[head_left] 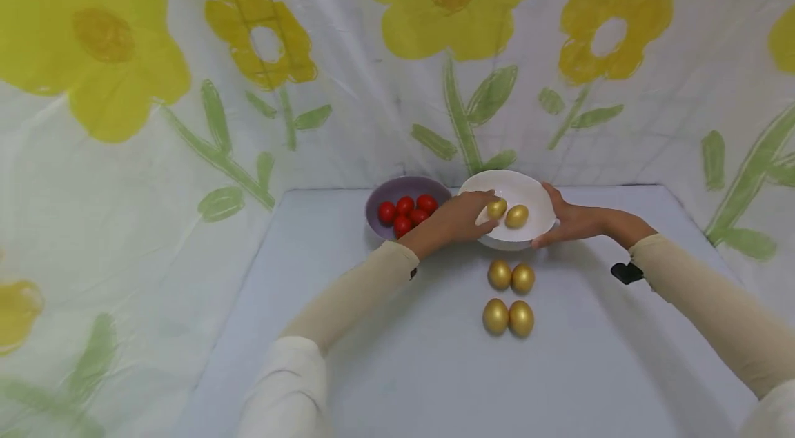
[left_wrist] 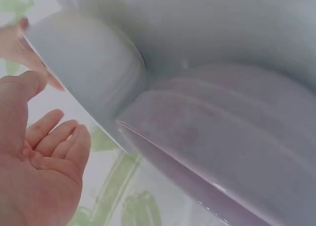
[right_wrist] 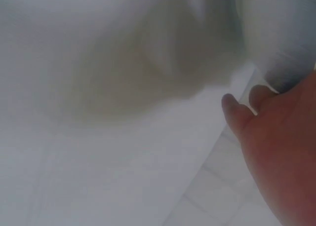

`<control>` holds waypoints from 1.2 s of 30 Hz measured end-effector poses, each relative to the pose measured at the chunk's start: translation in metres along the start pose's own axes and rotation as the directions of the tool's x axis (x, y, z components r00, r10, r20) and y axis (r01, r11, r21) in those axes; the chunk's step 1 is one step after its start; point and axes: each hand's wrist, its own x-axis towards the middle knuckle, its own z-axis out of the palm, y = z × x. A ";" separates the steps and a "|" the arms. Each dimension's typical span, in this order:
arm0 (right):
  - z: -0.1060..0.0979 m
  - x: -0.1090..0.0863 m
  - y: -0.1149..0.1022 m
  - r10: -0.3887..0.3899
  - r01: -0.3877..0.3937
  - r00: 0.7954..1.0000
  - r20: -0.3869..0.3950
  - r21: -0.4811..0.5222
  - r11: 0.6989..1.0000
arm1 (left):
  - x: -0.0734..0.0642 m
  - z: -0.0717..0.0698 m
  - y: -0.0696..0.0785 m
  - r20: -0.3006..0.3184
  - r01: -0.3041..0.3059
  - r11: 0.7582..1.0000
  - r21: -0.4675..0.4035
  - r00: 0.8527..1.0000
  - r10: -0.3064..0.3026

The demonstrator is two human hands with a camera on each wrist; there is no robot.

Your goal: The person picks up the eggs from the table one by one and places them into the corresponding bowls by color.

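Observation:
The white bowl [head_left: 535, 234] stands at the back of the table, with two gold eggs [head_left: 517, 216] inside. My right hand [head_left: 574, 221] grips its right side, thumb in front and fingers farther back. Over the bowl's left part reaches my left hand [head_left: 467, 214], its fingertips beside the left one of those eggs. In the left wrist view the left hand [left_wrist: 49, 167] has loosely bent fingers and a gap to the thumb, and no egg shows there. Part of the right hand [right_wrist: 281, 142] appears at the bowl's side in the right wrist view.
A purple bowl [head_left: 375, 221] holding several red eggs [head_left: 405, 205] stands left of the white one, close beside it. Two pairs of gold eggs [head_left: 523, 278] lie on the table [head_left: 404, 355] in front. Behind hangs a flowered curtain [head_left: 373, 121].

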 end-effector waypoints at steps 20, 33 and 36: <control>-0.002 -0.001 -0.005 -0.014 0.014 1.000 0.013 -0.018 1.000 | -0.119 0.052 0.053 0.108 -0.119 0.954 -0.275 0.982 0.154; 0.002 0.000 0.000 -0.013 0.013 1.000 0.012 0.001 1.000 | -0.117 0.072 0.063 0.129 -0.064 0.973 -0.224 0.987 0.095; 0.000 0.000 0.000 -0.012 0.012 1.000 0.007 -0.008 1.000 | -0.115 0.069 0.063 0.124 -0.076 0.969 -0.236 0.986 0.108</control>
